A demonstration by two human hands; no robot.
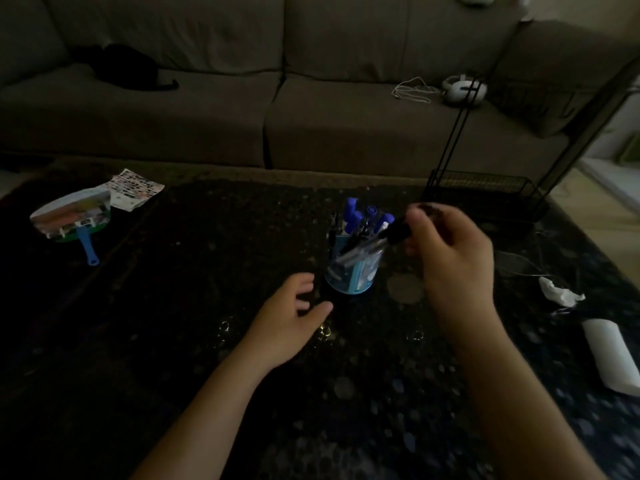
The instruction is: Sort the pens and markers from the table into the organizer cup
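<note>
Two bare hands work over a dark, speckled worktop (207, 341) in a dim room. The right hand (450, 247) is raised beside the top of a small round blue organizer cup (351, 277), its fingers (417, 216) pinching the dark cap end of a pen with a clear barrel (367, 251); the pen slants down to the left, its lower end inside the cup's mouth. The hand is blurred, so the exact grip is hard to read. The cup stands upright near the middle of the worktop and holds several pens and markers with blue caps (356, 216) that stick up above its rim, along with a few darker ones.

The left hand (291, 320) lies low just left of the cup's base, palm turned inward, its fingers (304, 282) loosely spread and holding nothing; whether it touches the cup cannot be told.

At the far left of the worktop lies a round printed hand fan with a blue handle (74, 220), with a crumpled printed paper sheet (133, 190) just behind it. A black wire rack (485, 199) stands at the far right, and a crumpled white tissue (561, 292) and a white roll (613, 355) lie at the right edge. A grey fabric sofa (311, 98) runs behind.
</note>
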